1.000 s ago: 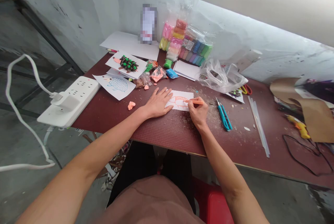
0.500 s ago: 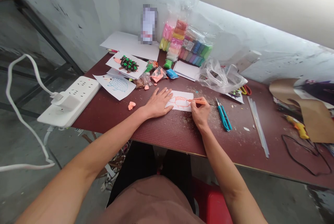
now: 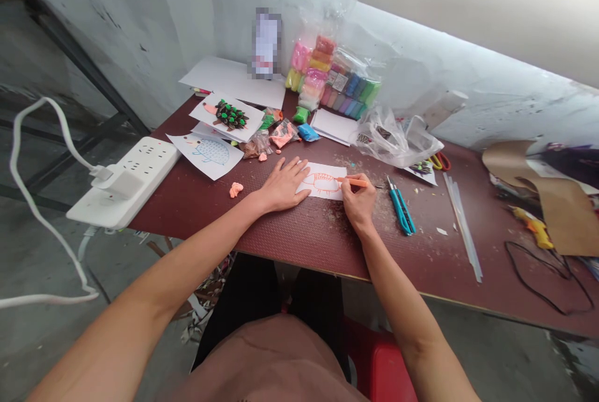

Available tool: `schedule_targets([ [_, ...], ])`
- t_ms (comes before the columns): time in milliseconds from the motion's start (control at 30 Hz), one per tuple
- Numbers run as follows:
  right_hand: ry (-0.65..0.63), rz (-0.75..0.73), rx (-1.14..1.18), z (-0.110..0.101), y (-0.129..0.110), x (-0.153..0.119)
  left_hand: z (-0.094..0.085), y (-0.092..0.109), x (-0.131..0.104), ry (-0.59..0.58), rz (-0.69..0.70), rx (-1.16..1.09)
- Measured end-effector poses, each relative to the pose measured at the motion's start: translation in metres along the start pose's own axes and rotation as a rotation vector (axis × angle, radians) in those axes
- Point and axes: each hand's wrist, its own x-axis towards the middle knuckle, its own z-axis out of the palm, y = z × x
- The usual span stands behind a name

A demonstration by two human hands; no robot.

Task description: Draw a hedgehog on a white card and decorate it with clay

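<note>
A small white sheet of paper [image 3: 331, 195] lies on the dark red table, bearing an orange line drawing of an animal with a rounded body and short legs. My left hand [image 3: 283, 186] rests flat over the sheet's left end, fingers spread. At the right end, my right hand [image 3: 359, 203] is closed round an orange marker [image 3: 353, 182], its tip at the drawing's upper right. A lump of peach clay [image 3: 236, 190] sits left of my left hand. Two teal utility knives [image 3: 401, 208] lie just right of my right hand.
A white power strip [image 3: 135, 180] stands at the table's left edge. Behind my hands are a card with a clay hedgehog [image 3: 226, 116], a blue hedgehog drawing [image 3: 208, 153], clay packs [image 3: 322, 80] and a plastic bag [image 3: 397, 140]. Glue sticks [image 3: 462, 227] and a yellow glue gun [image 3: 536, 228] lie rightward.
The marker tip has shifted slightly left along the top of the drawn body, with my right hand moving a little. My left hand has stayed in place.
</note>
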Motion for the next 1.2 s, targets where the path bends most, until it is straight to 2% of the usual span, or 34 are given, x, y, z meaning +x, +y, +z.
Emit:
schedule_targets([
  [367,0.022,0.013,-0.005,-0.0005,0.0004,0.0000,0.0031,-0.0021,0.0006,0.026,0.006,-0.006],
  [567,-0.006,0.002,-0.005,-0.0003,-0.0001,-0.0009,0.0015,-0.0005,0.0009,-0.011,-0.003,0.009],
  [933,-0.004,-0.001,0.004,-0.0002,-0.0011,-0.0015,-0.0017,0.0023,0.0000,-0.020,-0.016,0.019],
  [1200,0.023,-0.019,0.019,-0.0007,-0.0010,-0.0016,0.0024,-0.0012,0.0007,0.001,-0.002,0.017],
])
